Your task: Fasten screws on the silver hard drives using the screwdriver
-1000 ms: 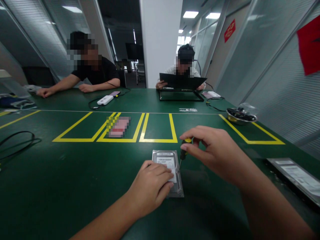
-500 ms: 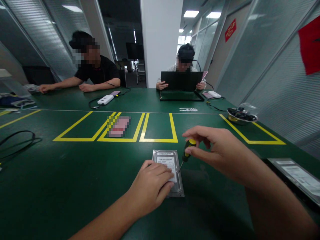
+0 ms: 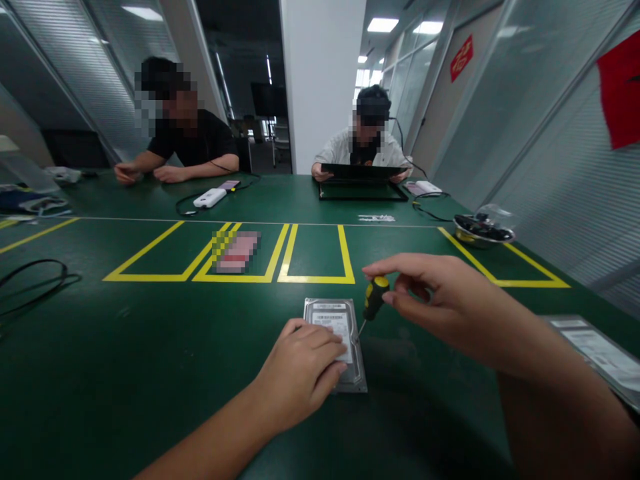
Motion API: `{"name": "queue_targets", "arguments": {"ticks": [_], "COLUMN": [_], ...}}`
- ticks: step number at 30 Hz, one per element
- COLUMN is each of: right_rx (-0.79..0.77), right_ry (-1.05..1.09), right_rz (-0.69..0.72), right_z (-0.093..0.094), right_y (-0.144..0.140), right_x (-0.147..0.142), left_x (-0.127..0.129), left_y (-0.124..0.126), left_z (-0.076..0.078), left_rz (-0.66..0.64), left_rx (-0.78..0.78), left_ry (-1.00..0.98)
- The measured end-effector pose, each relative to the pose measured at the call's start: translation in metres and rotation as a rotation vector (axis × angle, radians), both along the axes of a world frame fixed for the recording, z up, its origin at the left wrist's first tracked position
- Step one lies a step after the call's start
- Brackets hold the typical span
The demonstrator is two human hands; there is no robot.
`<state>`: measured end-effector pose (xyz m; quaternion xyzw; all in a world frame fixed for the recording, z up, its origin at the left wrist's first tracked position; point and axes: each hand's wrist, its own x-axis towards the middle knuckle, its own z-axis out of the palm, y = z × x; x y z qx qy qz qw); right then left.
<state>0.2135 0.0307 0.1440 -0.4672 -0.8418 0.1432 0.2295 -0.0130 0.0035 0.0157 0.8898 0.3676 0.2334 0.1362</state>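
A silver hard drive [image 3: 356, 373] with a white label lies flat on the green table. My left hand [image 3: 303, 370] rests across it, fingers together and bent over its top, hiding much of the label. Over the drive's right edge, my right hand [image 3: 435, 293] pinches a small black and yellow screwdriver [image 3: 375, 299] by its handle, index finger at the top end and thumb at the side. The shaft tilts down to the left, and its tip meets the drive's right side.
Another drive [image 3: 595, 357] lies at the right, partly behind my forearm. Beyond are a bowl of dark parts [image 3: 483, 230], yellow tape outlines [image 3: 316, 280], a blurred pink item [image 3: 239, 252] and a white device [image 3: 210, 198]. Two people sit opposite; one holds a dark panel [image 3: 365, 172].
My right thumb has shifted right along the screwdriver handle, which leans slightly differently. My left hand stays put. Opposite, one person's panel has tilted down, and the other person's hand has drawn in.
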Motion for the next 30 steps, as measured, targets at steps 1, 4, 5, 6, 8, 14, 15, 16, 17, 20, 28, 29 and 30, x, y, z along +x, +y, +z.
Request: {"name": "queue_targets", "arguments": {"ticks": [1,4,5,6,8,14,15,16,17,20,28,29,30], "right_rx": [-0.012,0.005,0.023,0.039,0.068,0.142,0.133,0.12,0.107,0.089,0.099,0.098,0.095], "right_ry": [-0.002,-0.007,-0.012,-0.02,-0.041,-0.054,-0.048,-0.043,-0.039,-0.027,-0.076,-0.079,-0.083], "right_rz": [-0.006,0.022,0.026,0.02,-0.016,-0.08,-0.094,-0.107,-0.113,-0.053,-0.061,-0.067,-0.069], "right_z": [-0.0001,-0.0009,-0.0013,-0.0017,-0.0023,-0.0004,0.0002,0.0006,0.0008,-0.0005,-0.002,-0.0015,-0.0012], "right_y": [-0.0006,-0.0002,0.0007,0.0018,0.0038,0.0015,0.0003,-0.0005,-0.0009,0.001,0.0033,0.0024,0.0015], "right_x": [0.0008,0.0003,-0.0009,-0.0023,-0.0054,-0.0068,-0.0057,-0.0045,-0.0033,-0.0012,-0.0044,-0.0042,-0.0036], "left_x": [0.0,-0.0001,-0.0002,-0.0002,-0.0003,-0.0005,-0.0005,-0.0005,-0.0006,-0.0008,-0.0008,-0.0006,-0.0005], "left_y": [-0.0001,-0.0006,-0.0007,-0.0009,-0.0009,0.0001,-0.0001,-0.0003,-0.0005,-0.001,0.0001,0.0001,-0.0001], "left_z": [0.0002,0.0008,0.001,0.001,0.0006,-0.0004,-0.0002,-0.0001,0.0,0.0,-0.0002,-0.0001,0.0], "left_rz": [0.0,0.0,-0.001,-0.002,-0.005,-0.005,-0.006,-0.006,-0.005,-0.004,-0.005,-0.003,-0.002], "left_rx": [-0.001,-0.008,-0.009,-0.011,-0.01,-0.003,-0.002,0.001,0.003,0.005,-0.001,-0.003,-0.005], "left_ry": [0.001,0.004,0.005,0.005,0.003,-0.004,-0.003,-0.004,-0.006,-0.009,-0.01,-0.009,-0.007]}}
